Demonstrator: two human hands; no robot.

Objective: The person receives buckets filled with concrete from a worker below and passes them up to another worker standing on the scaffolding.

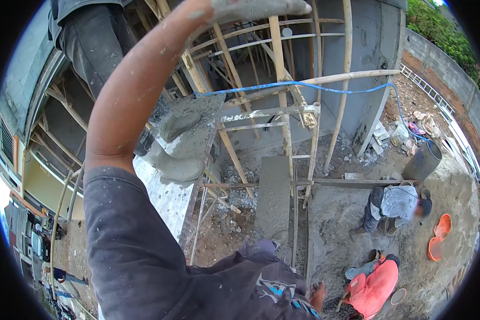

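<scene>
My left arm reaches up across the view. At the top edge my left hand (264, 7) is stretched out flat, smeared with grey cement, and partly cut off by the frame. No object shows in it. Below it are bamboo and timber poles (280, 58). Low beside my dark shirt (224, 290) is my right hand (318, 295), small and partly hidden, so I cannot tell what its fingers do. A person in cement-coated boots (178, 162) stands on a wet platform (168, 205) close behind my raised arm.
A cement-covered plank (272, 200) slopes below me. A blue hose (325, 88) crosses the poles to a drum (422, 160). Two people bend low at right, one in a red shirt (376, 288), one in a pale shirt (399, 202), near orange basins (434, 249).
</scene>
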